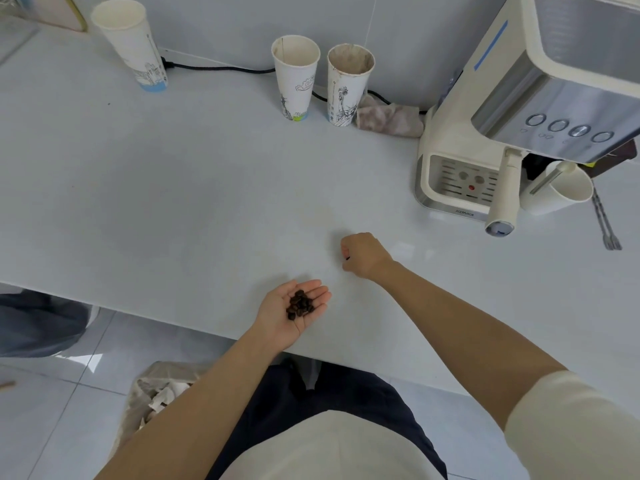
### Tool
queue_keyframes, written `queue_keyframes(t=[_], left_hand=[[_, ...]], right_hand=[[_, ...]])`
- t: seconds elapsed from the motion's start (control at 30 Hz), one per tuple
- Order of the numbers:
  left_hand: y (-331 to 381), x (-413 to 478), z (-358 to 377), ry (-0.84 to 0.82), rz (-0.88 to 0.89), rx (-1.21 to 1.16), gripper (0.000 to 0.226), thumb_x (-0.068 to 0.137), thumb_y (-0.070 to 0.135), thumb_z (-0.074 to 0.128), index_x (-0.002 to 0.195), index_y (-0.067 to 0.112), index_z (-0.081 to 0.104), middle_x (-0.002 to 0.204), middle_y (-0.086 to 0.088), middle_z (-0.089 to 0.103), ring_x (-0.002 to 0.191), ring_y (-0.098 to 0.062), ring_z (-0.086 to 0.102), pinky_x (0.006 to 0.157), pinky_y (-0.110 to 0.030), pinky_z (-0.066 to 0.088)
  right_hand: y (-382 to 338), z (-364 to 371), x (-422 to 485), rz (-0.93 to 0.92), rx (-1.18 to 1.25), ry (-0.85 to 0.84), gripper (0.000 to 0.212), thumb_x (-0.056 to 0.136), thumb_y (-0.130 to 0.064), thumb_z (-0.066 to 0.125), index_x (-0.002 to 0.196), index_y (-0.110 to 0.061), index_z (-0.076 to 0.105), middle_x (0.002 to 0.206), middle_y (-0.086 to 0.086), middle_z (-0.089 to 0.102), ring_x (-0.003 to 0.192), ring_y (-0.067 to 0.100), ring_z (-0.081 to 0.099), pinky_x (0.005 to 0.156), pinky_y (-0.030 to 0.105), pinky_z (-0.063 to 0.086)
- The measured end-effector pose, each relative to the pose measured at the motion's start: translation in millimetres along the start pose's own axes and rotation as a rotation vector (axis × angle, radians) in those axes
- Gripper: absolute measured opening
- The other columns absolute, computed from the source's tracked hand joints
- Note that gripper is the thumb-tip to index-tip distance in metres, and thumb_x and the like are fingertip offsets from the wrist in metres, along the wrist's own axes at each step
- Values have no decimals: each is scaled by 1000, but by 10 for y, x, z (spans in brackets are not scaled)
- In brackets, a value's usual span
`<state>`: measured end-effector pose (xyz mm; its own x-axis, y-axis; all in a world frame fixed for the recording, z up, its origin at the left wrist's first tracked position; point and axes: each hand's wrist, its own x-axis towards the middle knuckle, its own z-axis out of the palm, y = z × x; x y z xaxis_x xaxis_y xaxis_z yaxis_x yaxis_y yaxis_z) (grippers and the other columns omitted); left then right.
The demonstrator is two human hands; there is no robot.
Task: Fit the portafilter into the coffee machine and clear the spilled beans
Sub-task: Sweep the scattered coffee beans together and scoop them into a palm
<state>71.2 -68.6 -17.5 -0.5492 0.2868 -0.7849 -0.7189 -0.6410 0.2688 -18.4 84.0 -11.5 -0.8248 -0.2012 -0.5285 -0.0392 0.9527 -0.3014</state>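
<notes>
Head view: going left to right, the left hand (pixel 294 311) lies palm up at lower centre of the frame, fingers spread flat over the near edge of the white counter (pixel 173 188). A small heap of dark brown coffee beans (pixel 300 304) rests in the palm, running from the heel of the hand toward the fingers, up and to the right. Just up and right, the right hand (pixel 362 255) is curled knuckles up, fingertips pinched on a dark speck, probably a single bean. At the right edge stands the cream coffee machine (pixel 519 109), its portafilter (pixel 502 199) fitted, handle pointing down toward the viewer.
</notes>
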Motion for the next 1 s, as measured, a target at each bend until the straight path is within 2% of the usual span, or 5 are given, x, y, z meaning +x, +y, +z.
queue_keyframes(t=[0.1, 0.47, 0.57, 0.7, 1.0], left_hand=[[-12, 11, 24, -2, 2, 0, 44, 98, 22, 29, 89, -4, 63, 71, -14, 75, 85, -26, 65, 62, -29, 59], [-25, 43, 157, 3, -14, 35, 43, 98, 21, 28, 91, -4, 61, 98, -18, 63, 91, -26, 61, 80, -33, 51], [-8, 21, 180, -3, -3, 10, 43, 98, 21, 27, 91, -4, 61, 97, -18, 63, 90, -26, 61, 80, -33, 50], [42, 10, 168, -14, 17, -67, 40, 98, 22, 30, 102, -4, 60, 99, -17, 63, 91, -25, 60, 70, -33, 58], [204, -272, -121, -47, 182, -221, 53, 97, 20, 31, 72, -2, 73, 72, -14, 75, 65, -21, 73, 60, -32, 60]], right_hand=[[5, -5, 1, -22, -32, -20, 38, 79, 1, 56, 54, -17, 32, 83, 9, 50, 78, 21, 45, 49, 21, 30], [108, 8, -198, -23, 126, 2, 41, 77, 4, 57, 52, -19, 35, 77, 5, 52, 70, 20, 49, 59, 19, 40], [40, -48, -315, -29, 309, 2, 35, 77, 4, 58, 56, -20, 42, 63, -3, 50, 53, 10, 51, 46, 9, 40], [-183, -116, -464, -118, 540, -55, 31, 77, 3, 62, 62, -22, 50, 66, -5, 52, 56, 6, 52, 44, 6, 45], [-811, 75, -532, -317, 501, -61, 18, 78, 4, 60, 95, 2, 64, 87, 3, 58, 77, 12, 52, 57, 2, 40]])
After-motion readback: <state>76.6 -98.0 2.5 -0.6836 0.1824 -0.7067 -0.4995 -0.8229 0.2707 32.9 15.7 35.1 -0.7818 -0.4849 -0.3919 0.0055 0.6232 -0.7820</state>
